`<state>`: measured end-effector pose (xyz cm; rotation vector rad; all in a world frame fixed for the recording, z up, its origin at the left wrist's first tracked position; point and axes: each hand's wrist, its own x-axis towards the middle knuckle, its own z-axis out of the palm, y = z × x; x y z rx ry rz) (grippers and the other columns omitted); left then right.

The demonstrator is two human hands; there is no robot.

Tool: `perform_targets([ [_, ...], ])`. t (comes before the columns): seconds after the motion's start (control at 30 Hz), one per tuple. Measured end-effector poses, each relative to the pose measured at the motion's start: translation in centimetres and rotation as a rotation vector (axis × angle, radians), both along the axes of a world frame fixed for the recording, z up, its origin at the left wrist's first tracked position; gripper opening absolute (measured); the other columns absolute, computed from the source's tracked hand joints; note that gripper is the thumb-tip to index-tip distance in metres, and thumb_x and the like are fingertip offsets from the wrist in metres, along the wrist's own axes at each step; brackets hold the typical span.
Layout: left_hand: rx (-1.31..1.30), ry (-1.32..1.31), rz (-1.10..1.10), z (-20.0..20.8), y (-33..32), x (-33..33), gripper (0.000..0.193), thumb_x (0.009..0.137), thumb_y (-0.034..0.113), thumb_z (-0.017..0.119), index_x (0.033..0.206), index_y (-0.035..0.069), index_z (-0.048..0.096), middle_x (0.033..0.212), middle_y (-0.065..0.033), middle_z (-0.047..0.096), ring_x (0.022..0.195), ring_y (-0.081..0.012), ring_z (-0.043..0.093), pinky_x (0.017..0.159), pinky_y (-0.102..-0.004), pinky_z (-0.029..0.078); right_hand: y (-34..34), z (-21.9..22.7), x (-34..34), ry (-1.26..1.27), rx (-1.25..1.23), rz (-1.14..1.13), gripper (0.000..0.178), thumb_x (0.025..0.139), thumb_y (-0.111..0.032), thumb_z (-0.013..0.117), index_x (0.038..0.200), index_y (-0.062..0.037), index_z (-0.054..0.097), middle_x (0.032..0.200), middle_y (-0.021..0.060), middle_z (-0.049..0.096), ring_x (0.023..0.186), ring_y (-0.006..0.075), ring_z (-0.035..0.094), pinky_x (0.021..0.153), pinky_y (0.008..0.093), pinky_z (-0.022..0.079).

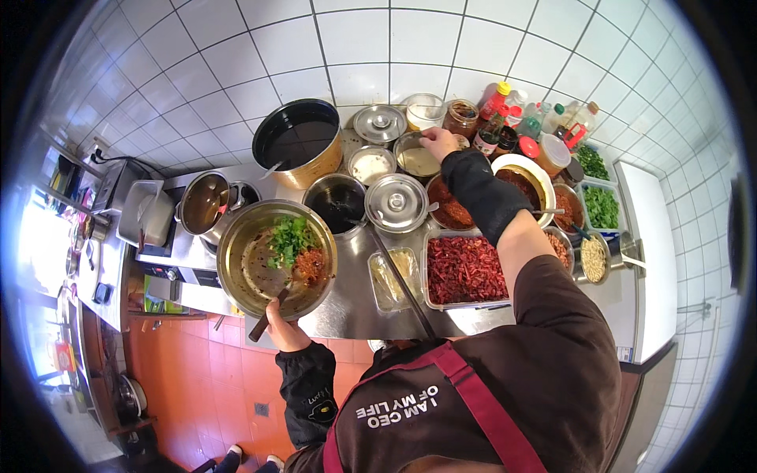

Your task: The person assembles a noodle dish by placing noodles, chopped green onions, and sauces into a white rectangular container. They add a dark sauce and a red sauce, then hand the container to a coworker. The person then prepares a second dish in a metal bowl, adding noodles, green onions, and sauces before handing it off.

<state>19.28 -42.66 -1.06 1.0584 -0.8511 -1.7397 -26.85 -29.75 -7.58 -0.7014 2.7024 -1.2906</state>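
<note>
My left hand [285, 327] is closed at the near edge of a metal mixing bowl [230, 264], gripping its rim together with the brown handle [264, 322] of a utensil. Inside the bowl lie chopped green herbs [291, 241] and an orange-red chopped seasoning [310, 266]. Far off to the right, my right hand [440, 143] reaches over a small metal pot [418, 162] of pale contents. Its fingers are pinched together at that pot's rim; what is between them is too small to make out.
Around the pot stand a lidded pot [397, 202], a large pot of dark liquid [300, 138] and several sauce bottles [493, 106]. A clear tub of red dried chillies [465, 268] sits beneath my right arm. Orange tiled floor [181, 378] lies left, with two shoes [235, 450] on it.
</note>
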Motion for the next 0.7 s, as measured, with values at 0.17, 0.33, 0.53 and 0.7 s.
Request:
perform_targets([
  [0.17, 0.032, -0.013, 0.006, 0.6, 1.0, -0.3, 0.041, 0.079, 0.023, 0.057, 0.11, -0.002, 0.047, 0.107, -0.0127, 0.053, 0.096, -0.0228, 0.056, 0.079, -0.035, 0.048, -7.4, -1.9, -0.2, 0.031, 0.04, -0.036, 0.041, 0.075, -0.028, 0.064, 0.107, -0.002, 0.059, 0.086, 0.015, 0.064, 0.081, 0.0264, 0.061, 0.073, 0.0344, 0.047],
  [0.33, 0.003, -0.073, -0.008, 0.4, 1.5, -0.4, 0.036, 0.08, 0.026, 0.057, 0.102, -0.002, 0.052, 0.103, -0.0107, 0.052, 0.097, -0.0202, 0.052, 0.081, -0.0343, 0.044, -6.4, -0.9, -0.7, 0.131, 0.073, 0.1, 0.026, 0.076, -0.028, 0.063, 0.082, -0.003, 0.063, 0.071, 0.0156, 0.062, 0.067, 0.0306, 0.061, 0.063, 0.0397, 0.047],
  [0.53, -0.431, -0.392, -0.206, 1.2, 1.8, -2.4, 0.036, 0.08, 0.026, 0.057, 0.1, -0.003, 0.052, 0.103, -0.0115, 0.052, 0.096, -0.0195, 0.052, 0.078, -0.0332, 0.045, 0.0, 2.5, 1.3, 0.317, 0.263, 0.266, 0.022, 0.077, -0.029, 0.058, 0.084, -0.0089, 0.064, 0.073, 0.0139, 0.063, 0.069, 0.033, 0.06, 0.062, 0.0413, 0.047],
  [0.7, -0.099, -0.003, -0.177, 2.2, 1.2, -6.6, 0.036, 0.08, 0.018, 0.056, 0.109, -0.003, 0.048, 0.103, -0.0101, 0.055, 0.092, -0.0197, 0.056, 0.078, -0.0322, 0.047, 2.6, 2.1, 3.2, 0.317, 0.272, 0.402, 0.021, 0.079, -0.025, 0.055, 0.089, -0.009, 0.065, 0.076, 0.0152, 0.063, 0.07, 0.0333, 0.06, 0.064, 0.0398, 0.048],
])
